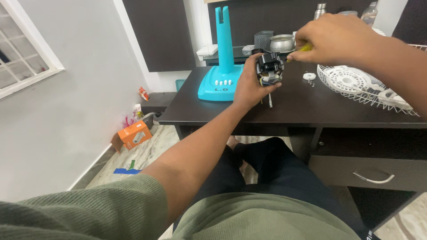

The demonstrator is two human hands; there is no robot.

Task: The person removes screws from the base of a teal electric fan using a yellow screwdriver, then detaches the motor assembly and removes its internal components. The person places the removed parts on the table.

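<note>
The left hand (249, 86) wraps shut around a small black motor (269, 67), held above the desk (302, 106) near its back edge. The right hand (331, 38) pinches a yellow-handled screwdriver (301, 49) against it — a slip could gouge the windings or scatter the loose screws (311, 83).

Even, soft daylight, fairly bright; source looks like the window (20, 49) far left of the grip. Mild sheen on the dark desk (307, 104) just below the grip. Shadows weak. Wide-angle stretch at the edges; near sleeve (84, 209) slightly soft.
</note>
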